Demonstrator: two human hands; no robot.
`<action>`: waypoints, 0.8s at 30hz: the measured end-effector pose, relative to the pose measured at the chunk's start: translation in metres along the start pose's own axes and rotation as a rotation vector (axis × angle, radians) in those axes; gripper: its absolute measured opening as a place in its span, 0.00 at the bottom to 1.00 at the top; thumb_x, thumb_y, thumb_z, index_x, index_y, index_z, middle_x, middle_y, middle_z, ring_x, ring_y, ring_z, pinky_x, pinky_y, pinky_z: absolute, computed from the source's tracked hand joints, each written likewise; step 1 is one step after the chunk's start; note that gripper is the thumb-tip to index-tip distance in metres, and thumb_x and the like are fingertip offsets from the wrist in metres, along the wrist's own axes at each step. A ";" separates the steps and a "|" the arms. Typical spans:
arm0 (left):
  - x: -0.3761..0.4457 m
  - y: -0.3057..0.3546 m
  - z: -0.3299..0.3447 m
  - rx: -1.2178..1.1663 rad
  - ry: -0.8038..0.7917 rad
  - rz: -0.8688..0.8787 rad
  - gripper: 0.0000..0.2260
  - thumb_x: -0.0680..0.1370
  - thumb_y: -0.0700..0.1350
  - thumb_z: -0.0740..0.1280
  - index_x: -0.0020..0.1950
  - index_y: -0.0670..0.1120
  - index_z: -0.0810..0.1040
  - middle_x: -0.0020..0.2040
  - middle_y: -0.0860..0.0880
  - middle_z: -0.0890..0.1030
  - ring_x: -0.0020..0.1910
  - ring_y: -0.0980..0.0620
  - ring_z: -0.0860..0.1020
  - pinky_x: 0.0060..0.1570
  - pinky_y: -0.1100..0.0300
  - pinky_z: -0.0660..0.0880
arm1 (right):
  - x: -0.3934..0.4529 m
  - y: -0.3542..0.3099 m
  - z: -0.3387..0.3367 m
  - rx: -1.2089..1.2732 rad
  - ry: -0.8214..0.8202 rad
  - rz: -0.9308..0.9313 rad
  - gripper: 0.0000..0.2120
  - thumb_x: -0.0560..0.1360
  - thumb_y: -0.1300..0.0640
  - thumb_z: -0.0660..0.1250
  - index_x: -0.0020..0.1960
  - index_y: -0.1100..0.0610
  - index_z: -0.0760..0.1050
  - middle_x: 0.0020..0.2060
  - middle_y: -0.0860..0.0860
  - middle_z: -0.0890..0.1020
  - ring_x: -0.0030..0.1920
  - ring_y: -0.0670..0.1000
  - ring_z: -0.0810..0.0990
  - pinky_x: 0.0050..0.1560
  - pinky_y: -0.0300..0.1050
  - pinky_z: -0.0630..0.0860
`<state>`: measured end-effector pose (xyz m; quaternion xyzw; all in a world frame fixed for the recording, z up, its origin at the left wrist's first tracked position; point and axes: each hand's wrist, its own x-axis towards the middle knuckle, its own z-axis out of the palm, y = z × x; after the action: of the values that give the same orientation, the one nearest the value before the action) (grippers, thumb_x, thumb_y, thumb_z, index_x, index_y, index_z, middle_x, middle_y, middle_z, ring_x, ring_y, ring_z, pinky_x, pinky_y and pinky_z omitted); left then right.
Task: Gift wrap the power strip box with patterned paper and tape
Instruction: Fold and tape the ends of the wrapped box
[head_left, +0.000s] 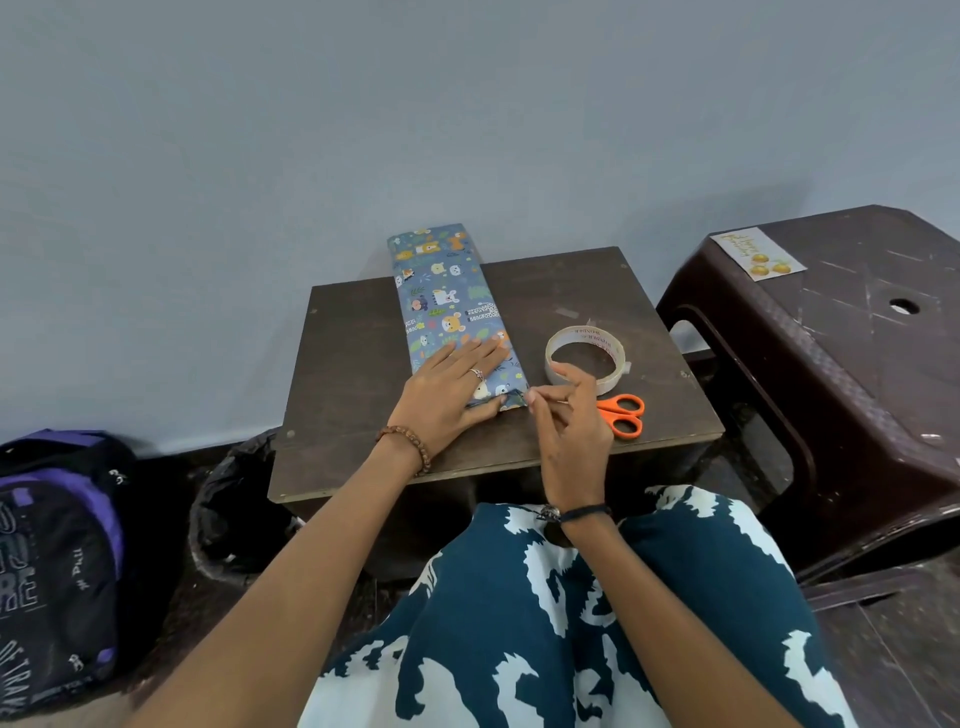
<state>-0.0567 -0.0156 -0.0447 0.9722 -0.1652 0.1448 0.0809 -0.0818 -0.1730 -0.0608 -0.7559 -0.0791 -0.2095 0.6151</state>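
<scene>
Wrapped power strip box (447, 296) lies lengthwise on small brown table (597, 291), far end overhanging. Left hand (451, 391) flat, fingers straight, pressing near end w/ paper down. Right hand (563, 415) pinches the end-flap corner. Crease tight, keep pressing, then reach tape roll (586, 358) just beside; scissors (621, 413) near.

The wrapped box (451, 306) wore smooth, matt printed paper; the table (363, 332) was dull, scuffed dark wood; the tape roll (586, 358) looked translucent and glossy; the scissors (621, 413) had shiny orange plastic handles; the stool (831, 332) was scratched brown plastic
</scene>
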 end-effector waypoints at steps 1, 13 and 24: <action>0.000 0.000 0.000 0.003 0.001 -0.001 0.25 0.78 0.53 0.62 0.73 0.48 0.63 0.73 0.51 0.65 0.73 0.52 0.62 0.73 0.58 0.52 | -0.001 0.000 0.001 0.007 0.009 0.008 0.14 0.76 0.63 0.66 0.60 0.56 0.71 0.42 0.46 0.79 0.45 0.46 0.81 0.48 0.38 0.78; 0.000 0.001 0.000 0.000 0.034 0.004 0.24 0.77 0.52 0.64 0.71 0.47 0.67 0.71 0.49 0.68 0.71 0.50 0.65 0.72 0.57 0.55 | -0.006 0.002 0.007 -0.014 -0.012 0.034 0.13 0.75 0.65 0.66 0.58 0.57 0.71 0.39 0.46 0.78 0.43 0.45 0.80 0.47 0.33 0.77; 0.000 0.001 0.000 0.018 0.012 -0.001 0.24 0.78 0.53 0.63 0.72 0.48 0.65 0.72 0.50 0.67 0.72 0.51 0.64 0.72 0.59 0.52 | -0.006 0.001 0.009 -0.027 -0.038 0.038 0.12 0.76 0.64 0.65 0.57 0.55 0.69 0.42 0.41 0.77 0.44 0.42 0.81 0.48 0.34 0.77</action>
<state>-0.0572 -0.0161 -0.0443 0.9721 -0.1631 0.1519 0.0734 -0.0847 -0.1635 -0.0656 -0.7694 -0.0736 -0.1842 0.6071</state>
